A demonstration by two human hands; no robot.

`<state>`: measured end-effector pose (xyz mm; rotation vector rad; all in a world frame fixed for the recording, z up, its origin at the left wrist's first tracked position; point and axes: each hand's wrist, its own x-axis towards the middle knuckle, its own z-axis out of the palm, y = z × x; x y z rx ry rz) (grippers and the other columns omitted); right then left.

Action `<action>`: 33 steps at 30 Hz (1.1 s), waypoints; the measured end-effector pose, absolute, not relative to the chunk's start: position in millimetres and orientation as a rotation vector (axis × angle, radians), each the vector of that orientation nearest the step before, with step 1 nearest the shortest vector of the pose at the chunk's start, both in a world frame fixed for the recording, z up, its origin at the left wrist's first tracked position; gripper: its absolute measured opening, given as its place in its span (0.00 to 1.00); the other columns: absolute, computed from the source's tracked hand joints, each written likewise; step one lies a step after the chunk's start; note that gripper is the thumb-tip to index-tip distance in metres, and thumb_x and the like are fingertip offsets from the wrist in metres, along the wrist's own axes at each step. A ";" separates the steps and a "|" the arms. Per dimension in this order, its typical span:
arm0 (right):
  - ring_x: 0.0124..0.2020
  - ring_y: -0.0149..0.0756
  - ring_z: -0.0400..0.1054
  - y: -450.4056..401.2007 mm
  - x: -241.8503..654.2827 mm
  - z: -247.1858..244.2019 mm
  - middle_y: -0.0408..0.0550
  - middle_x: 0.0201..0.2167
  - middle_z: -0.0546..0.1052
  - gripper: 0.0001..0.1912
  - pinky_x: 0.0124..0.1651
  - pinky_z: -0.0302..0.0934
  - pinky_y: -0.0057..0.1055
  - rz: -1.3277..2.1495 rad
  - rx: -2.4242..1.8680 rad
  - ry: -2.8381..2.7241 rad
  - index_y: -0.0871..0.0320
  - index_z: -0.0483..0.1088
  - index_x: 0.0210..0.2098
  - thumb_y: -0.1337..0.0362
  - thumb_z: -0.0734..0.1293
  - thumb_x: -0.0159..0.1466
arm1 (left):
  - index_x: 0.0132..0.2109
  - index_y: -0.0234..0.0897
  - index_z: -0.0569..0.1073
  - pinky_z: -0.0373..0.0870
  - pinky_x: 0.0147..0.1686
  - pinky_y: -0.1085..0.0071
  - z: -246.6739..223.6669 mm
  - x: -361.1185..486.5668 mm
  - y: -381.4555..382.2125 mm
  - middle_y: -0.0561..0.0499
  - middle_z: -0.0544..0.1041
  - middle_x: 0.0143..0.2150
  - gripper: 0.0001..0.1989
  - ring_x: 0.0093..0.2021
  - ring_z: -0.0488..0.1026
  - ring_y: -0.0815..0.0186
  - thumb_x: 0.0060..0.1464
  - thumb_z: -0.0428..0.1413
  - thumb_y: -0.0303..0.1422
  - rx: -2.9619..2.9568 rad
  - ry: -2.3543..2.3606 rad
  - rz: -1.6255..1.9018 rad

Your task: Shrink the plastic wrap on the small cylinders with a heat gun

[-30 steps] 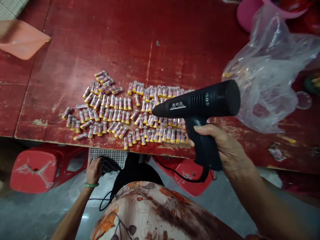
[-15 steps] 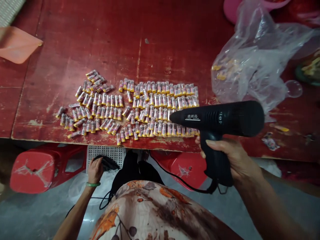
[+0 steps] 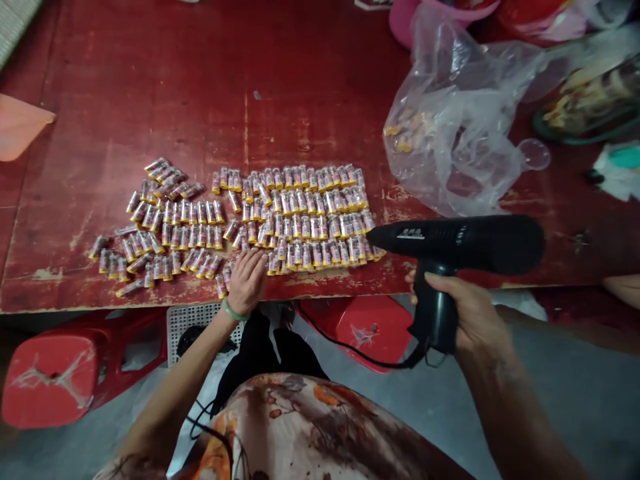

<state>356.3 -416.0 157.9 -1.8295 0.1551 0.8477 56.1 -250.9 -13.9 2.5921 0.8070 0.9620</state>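
Black blower (image 3: pixel 490 244): one, in the right hand (image 3: pixel 473 310), fingers clamped round the grip, nozzle at the right end of rows of small yellow-ended cylinders (image 3: pixel 305 227) on the red table (image 3: pixel 320 120). Left hand (image 3: pixel 247 280): at the rows' near edge, fingers outstretched, contact unclear. Judged best: steady nozzle, slack cord (image 3: pixel 357 351), left fingers outside its line. Likely hindrance: light plastic bag (image 3: pixel 470 120), just beyond the blower.

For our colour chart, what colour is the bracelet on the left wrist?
The bracelet is pale green, best seen in the head view.
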 end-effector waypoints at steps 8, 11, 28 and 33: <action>0.18 0.29 0.68 -375.8 370.8 142.9 0.45 0.24 0.77 0.10 0.19 0.64 0.22 0.776 -1.654 0.141 0.64 0.76 0.29 0.66 0.73 0.47 | 0.57 0.33 0.71 0.54 0.68 0.40 -35.1 134.0 -229.5 0.35 0.73 0.60 0.16 0.68 0.63 0.49 0.66 0.51 0.32 2.730 0.757 0.548; 0.18 0.30 0.68 -364.0 348.9 143.3 0.47 0.24 0.78 0.14 0.18 0.63 0.23 0.908 -1.614 0.114 0.64 0.78 0.31 0.63 0.75 0.46 | 0.57 0.34 0.72 0.54 0.68 0.39 -38.1 127.8 -230.9 0.36 0.74 0.59 0.15 0.68 0.63 0.49 0.66 0.50 0.31 2.730 0.742 0.515; 0.19 0.32 0.67 -308.8 266.5 143.4 0.45 0.20 0.75 0.15 0.17 0.61 0.25 1.272 -1.673 -0.118 0.58 0.78 0.32 0.55 0.76 0.49 | 0.59 0.35 0.69 0.63 0.65 0.43 -39.6 -13.1 -264.3 0.38 0.78 0.54 0.19 0.65 0.68 0.53 0.62 0.51 0.23 2.667 0.878 0.759; 0.18 0.31 0.65 -300.4 250.2 145.0 0.43 0.23 0.75 0.14 0.16 0.59 0.26 1.444 -1.549 -0.209 0.57 0.77 0.36 0.59 0.75 0.50 | 0.63 0.34 0.66 0.59 0.68 0.42 -59.7 -19.1 -283.2 0.36 0.75 0.59 0.22 0.69 0.61 0.53 0.62 0.50 0.23 2.681 0.812 0.623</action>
